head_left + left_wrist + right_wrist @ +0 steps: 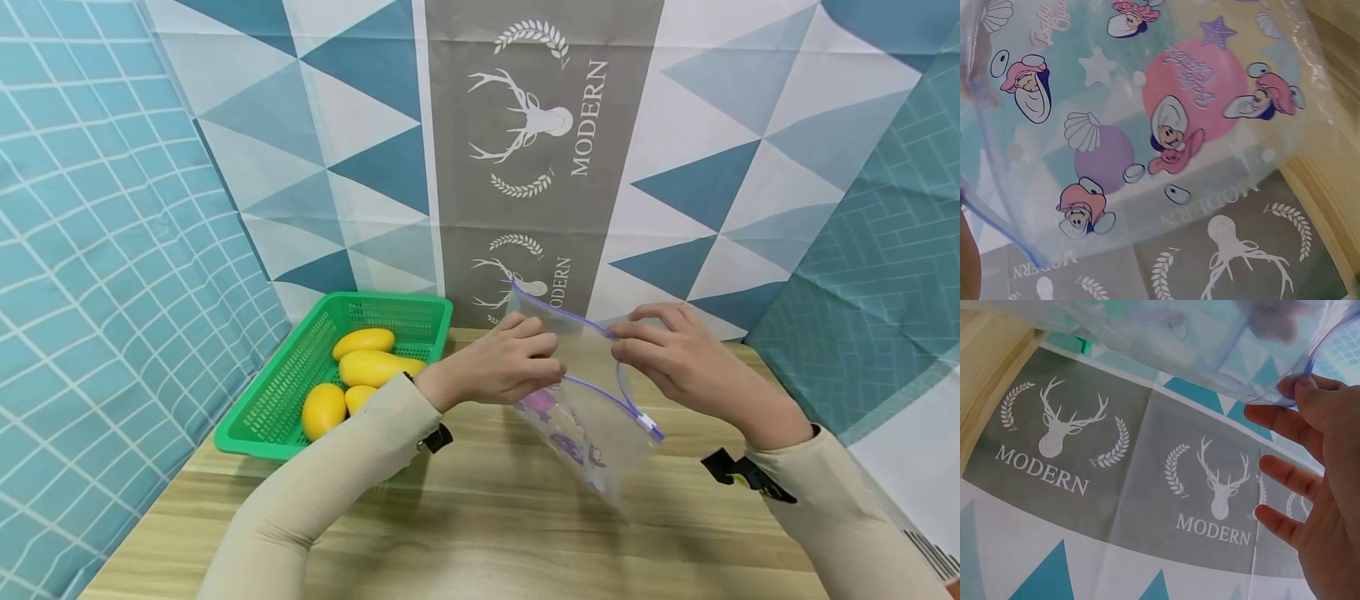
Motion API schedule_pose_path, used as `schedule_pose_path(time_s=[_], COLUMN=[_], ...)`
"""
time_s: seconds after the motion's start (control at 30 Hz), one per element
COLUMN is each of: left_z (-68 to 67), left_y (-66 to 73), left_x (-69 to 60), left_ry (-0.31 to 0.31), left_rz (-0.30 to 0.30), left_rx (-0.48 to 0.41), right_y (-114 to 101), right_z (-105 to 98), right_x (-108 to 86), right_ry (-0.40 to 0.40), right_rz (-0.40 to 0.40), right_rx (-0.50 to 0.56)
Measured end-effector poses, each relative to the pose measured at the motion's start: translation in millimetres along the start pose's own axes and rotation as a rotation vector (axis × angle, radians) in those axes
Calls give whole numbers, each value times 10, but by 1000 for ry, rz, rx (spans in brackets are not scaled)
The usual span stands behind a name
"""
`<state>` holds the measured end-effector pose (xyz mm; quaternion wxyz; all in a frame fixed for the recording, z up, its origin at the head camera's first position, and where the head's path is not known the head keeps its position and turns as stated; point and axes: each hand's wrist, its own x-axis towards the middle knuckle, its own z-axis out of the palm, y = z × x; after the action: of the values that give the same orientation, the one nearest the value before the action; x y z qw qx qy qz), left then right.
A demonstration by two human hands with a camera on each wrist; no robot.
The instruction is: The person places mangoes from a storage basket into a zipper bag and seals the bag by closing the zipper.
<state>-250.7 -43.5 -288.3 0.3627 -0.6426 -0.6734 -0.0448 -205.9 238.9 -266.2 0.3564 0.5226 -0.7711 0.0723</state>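
Note:
A clear zip bag point(577, 433) with a purple zip edge and a white slider hangs tilted over the table, its mouth spread apart. My left hand point(506, 358) pinches the near edge of the mouth. With thumb and forefinger, my right hand point(1329, 444) pinches the other edge; its remaining fingers are spread loosely. Printed shells, stars and cartoon figures cover the bag point(1166, 119) in the left wrist view, and no contents show through it. Only a sliver of the left hand appears at that view's left border.
A green plastic basket point(258, 450) holding several yellow mangoes point(378, 367) stands left on the wooden table point(465, 533), partly behind the left forearm. Patterned cloth walls point(360, 150) close off the back and both sides.

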Motion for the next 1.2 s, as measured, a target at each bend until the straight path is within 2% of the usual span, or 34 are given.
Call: schedule_pose_path(time_s=[0.23, 0.47, 0.93, 1.2], left_z=[33, 47, 61, 52], left_y=[-9, -19, -6, 4], left_x=[-94, -200, -275, -314], left_ry=[19, 56, 56, 50], left_rz=[-17, -27, -33, -38], left_rx=[17, 71, 69, 58], right_y=[38, 115, 150, 162], right_z=[-51, -70, -111, -116], right_x=[-70, -134, -154, -151], right_ry=[-35, -13, 5, 47], right_rz=[41, 53, 54, 35], right_rx=[1, -12, -41, -51])
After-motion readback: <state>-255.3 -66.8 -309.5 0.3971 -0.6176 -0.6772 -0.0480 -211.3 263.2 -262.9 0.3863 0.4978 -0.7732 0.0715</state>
